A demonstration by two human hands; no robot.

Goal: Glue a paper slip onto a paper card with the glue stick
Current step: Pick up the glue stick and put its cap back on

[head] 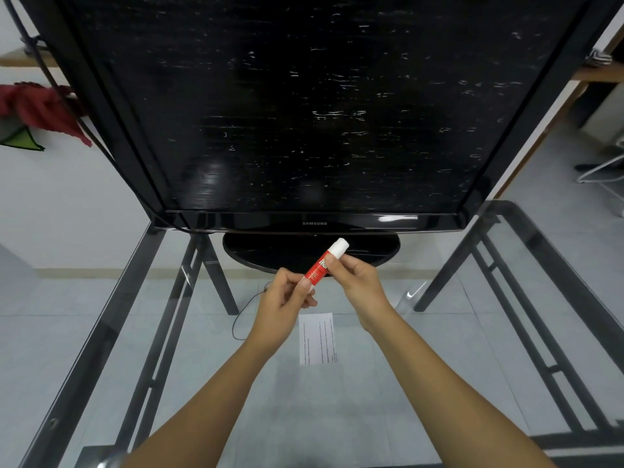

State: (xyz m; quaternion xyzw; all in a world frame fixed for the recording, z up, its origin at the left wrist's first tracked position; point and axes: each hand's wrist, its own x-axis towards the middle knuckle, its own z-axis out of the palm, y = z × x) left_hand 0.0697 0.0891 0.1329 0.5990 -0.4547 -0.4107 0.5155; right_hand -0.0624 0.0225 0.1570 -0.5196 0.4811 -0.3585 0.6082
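Note:
A red glue stick (pixel 320 266) with a white cap is held in the air above the glass table, tilted up to the right. My left hand (pixel 282 297) pinches its lower white end. My right hand (pixel 358 278) grips the red body just below the cap, which is still on. Below the hands a white paper (pixel 317 338) with faint printed lines lies flat on the glass. I cannot tell whether it is the slip or the card.
A large black television (pixel 304 113) on an oval stand (pixel 310 256) fills the far side of the glass table (pixel 101 332). A thin black cable (pixel 243 319) loops left of the paper. Dark metal table legs show through the glass on both sides.

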